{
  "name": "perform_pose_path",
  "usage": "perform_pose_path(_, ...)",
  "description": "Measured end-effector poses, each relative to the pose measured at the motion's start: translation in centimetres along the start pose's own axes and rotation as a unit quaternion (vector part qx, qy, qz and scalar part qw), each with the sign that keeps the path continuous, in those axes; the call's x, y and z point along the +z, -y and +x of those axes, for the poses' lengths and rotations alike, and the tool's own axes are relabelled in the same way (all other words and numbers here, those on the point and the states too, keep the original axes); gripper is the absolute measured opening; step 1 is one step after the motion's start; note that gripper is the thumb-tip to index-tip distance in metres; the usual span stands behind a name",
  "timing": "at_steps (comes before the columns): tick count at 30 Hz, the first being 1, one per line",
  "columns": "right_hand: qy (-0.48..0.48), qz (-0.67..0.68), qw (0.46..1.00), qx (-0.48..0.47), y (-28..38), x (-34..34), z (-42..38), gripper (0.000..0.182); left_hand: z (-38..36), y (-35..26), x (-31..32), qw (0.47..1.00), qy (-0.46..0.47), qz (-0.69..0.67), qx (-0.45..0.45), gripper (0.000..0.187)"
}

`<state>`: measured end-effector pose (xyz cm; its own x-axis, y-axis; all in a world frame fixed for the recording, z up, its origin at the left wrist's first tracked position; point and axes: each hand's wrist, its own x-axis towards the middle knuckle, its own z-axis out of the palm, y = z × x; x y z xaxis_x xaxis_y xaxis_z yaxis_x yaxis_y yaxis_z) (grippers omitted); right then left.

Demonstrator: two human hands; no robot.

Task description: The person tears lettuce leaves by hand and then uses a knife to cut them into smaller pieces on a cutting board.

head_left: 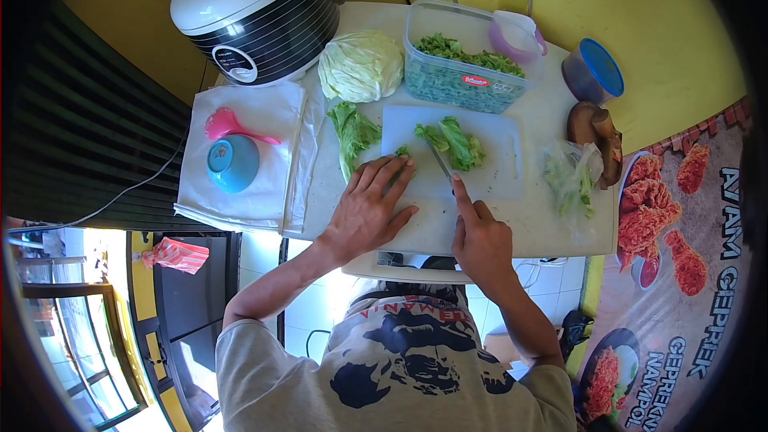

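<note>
My right hand (482, 242) grips a knife (439, 162), index finger stretched along its back. The blade points away from me over a pale cutting board (504, 176), beside cut green lettuce (462, 146). My left hand (370, 202) lies palm down at the board's left edge, fingers stretched out and thumb apart. A small scrap of lettuce (402, 150) is right by its fingertips; whether they touch cannot be made out. Left of the board rests a loose lettuce leaf (353, 134), partly behind my left hand. A few tiny green bits are scattered on the board.
Behind the board are a cabbage (362, 66) and a clear tub (464, 92) of chopped greens. A rice cooker (256, 16) stands back left, above a blue bowl (233, 163) and pink ladle (226, 124). At right are a plastic bag (570, 180) of greens and a blue-lidded container (594, 70).
</note>
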<state>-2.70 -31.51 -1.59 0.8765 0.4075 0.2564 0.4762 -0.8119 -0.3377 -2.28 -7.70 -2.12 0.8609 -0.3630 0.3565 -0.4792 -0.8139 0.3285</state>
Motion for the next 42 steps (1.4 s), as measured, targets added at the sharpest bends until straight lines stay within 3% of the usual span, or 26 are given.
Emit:
perform_pose_path(6, 0.015, 0.063, 0.998, -0.009, 0.8, -0.3, -2.4, 0.076, -1.1, 0.4, -0.6, 0.998, -0.058, -0.021, -0.022, 0.072)
perform_pose_path(9, 0.037, 0.056, 0.998, -0.016, 1.5, -0.2, -2.9, 0.077, -1.5, 0.5, -0.9, 0.999, -0.031, -0.011, 0.000, 0.066)
perform_pose_path(15, 0.010, 0.074, 0.997, -0.009, 1.2, -0.4, -2.3, 0.074, 1.2, 1.6, -1.3, 0.993, -0.066, -0.056, -0.076, 0.042)
perform_pose_path(16, 0.011, 0.078, 0.997, -0.009, 1.3, -0.6, -2.1, 0.073, 2.4, 2.1, -1.3, 0.991, -0.098, -0.041, -0.086, 0.032)
perform_pose_path(19, 0.034, 0.057, 0.998, -0.021, 1.3, -1.3, -2.5, 0.070, 4.1, 3.8, -1.5, 0.998, -0.024, -0.031, -0.057, 0.024)
perform_pose_path(25, 0.070, 0.006, 0.997, -0.023, 1.5, -2.5, -2.7, 0.067, 5.7, 4.6, -1.3, 0.998, -0.010, -0.050, -0.022, 0.011)
perform_pose_path(31, 0.071, 0.008, 0.997, -0.026, 1.5, -2.8, -2.5, 0.067, 7.0, 4.7, -0.6, 0.999, -0.020, -0.021, -0.039, 0.014)
perform_pose_path(34, 0.075, 0.012, 0.997, -0.025, 1.6, -2.9, -2.5, 0.068, 6.3, 3.9, -0.8, 0.994, -0.104, -0.006, -0.030, 0.018)
perform_pose_path(37, 0.078, 0.032, 0.996, -0.016, 1.7, -2.7, -2.9, 0.070, 4.2, 2.9, -1.7, 0.992, -0.122, -0.006, 0.024, 0.025)
perform_pose_path(42, 0.047, 0.105, 0.993, 0.003, 1.8, -1.2, -3.6, 0.075, 0.7, 1.2, -1.2, 0.997, -0.079, 0.001, 0.028, 0.035)
